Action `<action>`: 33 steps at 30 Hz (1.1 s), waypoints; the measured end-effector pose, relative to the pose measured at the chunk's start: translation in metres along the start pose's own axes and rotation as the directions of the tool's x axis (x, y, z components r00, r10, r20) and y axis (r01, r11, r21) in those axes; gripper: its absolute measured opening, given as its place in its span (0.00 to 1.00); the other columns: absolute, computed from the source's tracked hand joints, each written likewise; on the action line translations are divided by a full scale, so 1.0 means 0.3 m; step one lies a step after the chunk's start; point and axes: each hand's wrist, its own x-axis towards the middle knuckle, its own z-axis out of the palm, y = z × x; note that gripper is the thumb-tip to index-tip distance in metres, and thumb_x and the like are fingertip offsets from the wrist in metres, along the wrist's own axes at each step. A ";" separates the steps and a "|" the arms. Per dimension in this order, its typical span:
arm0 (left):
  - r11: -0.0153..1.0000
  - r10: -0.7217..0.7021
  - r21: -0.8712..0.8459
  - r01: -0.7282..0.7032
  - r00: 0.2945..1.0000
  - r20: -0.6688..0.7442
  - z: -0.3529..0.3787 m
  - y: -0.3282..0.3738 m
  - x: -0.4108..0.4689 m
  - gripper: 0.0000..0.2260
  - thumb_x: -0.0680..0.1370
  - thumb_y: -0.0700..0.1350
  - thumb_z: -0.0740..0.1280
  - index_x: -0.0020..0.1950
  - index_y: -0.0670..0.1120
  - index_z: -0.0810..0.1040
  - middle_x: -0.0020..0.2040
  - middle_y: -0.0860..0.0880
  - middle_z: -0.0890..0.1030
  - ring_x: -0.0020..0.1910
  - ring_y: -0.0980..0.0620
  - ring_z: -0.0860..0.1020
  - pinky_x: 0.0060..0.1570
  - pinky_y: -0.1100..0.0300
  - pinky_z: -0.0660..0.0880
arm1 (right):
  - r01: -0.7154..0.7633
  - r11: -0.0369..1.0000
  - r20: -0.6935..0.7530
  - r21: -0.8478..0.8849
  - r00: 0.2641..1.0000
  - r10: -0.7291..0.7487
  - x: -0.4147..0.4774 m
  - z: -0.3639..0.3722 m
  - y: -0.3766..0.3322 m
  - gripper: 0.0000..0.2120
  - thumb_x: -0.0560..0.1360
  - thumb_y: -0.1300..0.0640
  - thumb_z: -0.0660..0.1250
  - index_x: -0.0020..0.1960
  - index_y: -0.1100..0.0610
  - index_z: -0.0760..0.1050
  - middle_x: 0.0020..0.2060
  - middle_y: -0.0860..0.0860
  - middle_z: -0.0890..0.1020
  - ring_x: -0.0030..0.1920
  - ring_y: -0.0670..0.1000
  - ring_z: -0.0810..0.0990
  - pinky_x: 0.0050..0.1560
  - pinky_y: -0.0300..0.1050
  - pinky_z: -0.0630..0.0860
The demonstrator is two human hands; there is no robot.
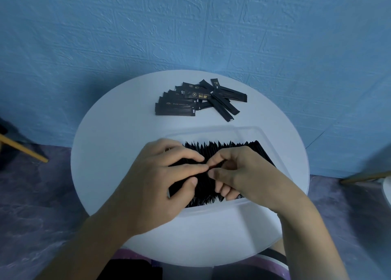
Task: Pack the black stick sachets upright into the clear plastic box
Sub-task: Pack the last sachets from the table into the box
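At the box's (249, 130) left end a bundle (178, 189) is gripped by the left hand (160, 174); the row (232, 147) (pinched by the right hand (243, 175), fingers curled) should be kept upright.

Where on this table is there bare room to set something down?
Bare table left of the clear box up to the rim, far right beside the loose sachets, and a near strip crossed by forearms. Crowded: the box, where left hand and right hand grip upright sachets.

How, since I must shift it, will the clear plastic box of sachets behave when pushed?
The clear plastic box likely slides on the smooth white round table. Its broad shape probably resists tipping; the packed black stick sachets may add weight.
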 end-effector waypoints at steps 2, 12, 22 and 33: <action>0.999 0.010 -0.039 -0.007 0.998 0.066 0.008 0.006 0.006 0.13 0.79 0.48 0.65 0.60 0.52 0.85 0.61 0.59 0.81 0.59 0.53 0.76 0.63 0.53 0.70 | -0.002 1.000 0.008 -0.012 1.000 0.002 0.006 -0.008 0.003 0.03 0.80 0.61 0.67 0.50 0.57 0.80 0.30 0.52 0.81 0.30 0.47 0.80 0.33 0.37 0.77; 0.993 -0.052 -0.095 0.067 0.986 0.156 0.022 0.001 -0.011 0.13 0.81 0.48 0.60 0.60 0.53 0.83 0.63 0.59 0.78 0.65 0.52 0.71 0.65 0.53 0.68 | 0.046 0.987 0.078 -0.156 0.996 -0.034 0.073 -0.071 -0.023 0.03 0.79 0.59 0.70 0.50 0.56 0.82 0.28 0.51 0.81 0.29 0.47 0.78 0.30 0.37 0.75; 0.987 -0.084 -0.123 0.102 0.986 0.144 0.034 -0.020 -0.001 0.14 0.79 0.45 0.59 0.55 0.54 0.83 0.61 0.60 0.78 0.64 0.54 0.70 0.65 0.55 0.66 | 0.084 0.914 -0.298 -0.396 0.930 -0.215 0.453 -0.339 -0.072 0.05 0.74 0.59 0.72 0.43 0.60 0.82 0.32 0.53 0.82 0.32 0.49 0.79 0.38 0.45 0.79; 0.980 -0.099 -0.163 0.118 0.988 0.117 0.048 -0.028 -0.003 0.15 0.78 0.43 0.59 0.55 0.52 0.84 0.61 0.59 0.78 0.63 0.52 0.71 0.65 0.56 0.66 | -0.156 0.670 -0.276 -0.726 0.958 -0.076 0.630 -0.331 -0.001 0.23 0.69 0.40 0.75 0.54 0.54 0.74 0.44 0.51 0.79 0.48 0.57 0.78 0.43 0.47 0.72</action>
